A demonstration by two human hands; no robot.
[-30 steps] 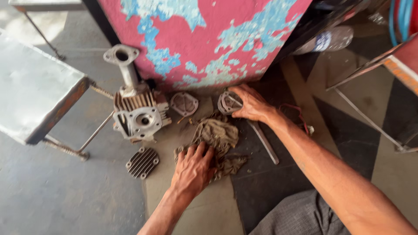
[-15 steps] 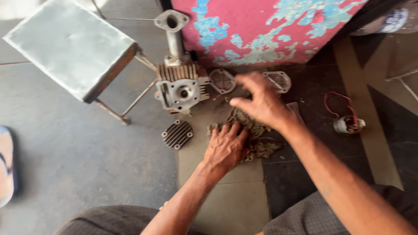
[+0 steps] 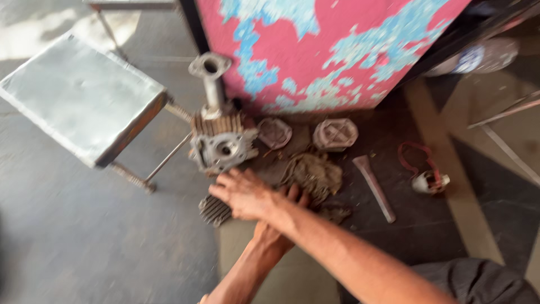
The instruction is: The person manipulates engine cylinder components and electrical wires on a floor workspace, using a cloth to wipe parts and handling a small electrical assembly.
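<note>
Big pink panel with flaking blue paint (image 3: 337, 50) stands behind, grey metal stool (image 3: 79, 95) at left, finned grey metal engine cylinder with upright pipe (image 3: 220, 138) on the floor between them. Right hand (image 3: 243, 194) crosses over left hand (image 3: 278, 222), fingers spread flat on the small dark finned metal cover (image 3: 212, 211) just below the cylinder, grip open, holding nothing. Left hand mostly hidden, fingertips touch the dirty brown rag (image 3: 315, 175); grip state can't be told.

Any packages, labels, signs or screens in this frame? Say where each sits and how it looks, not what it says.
Clear plastic bottle with a blue and white label: lying on its side at the top right, beside the flaking pink and blue panel; blurred.
No signs or screens show.
</note>
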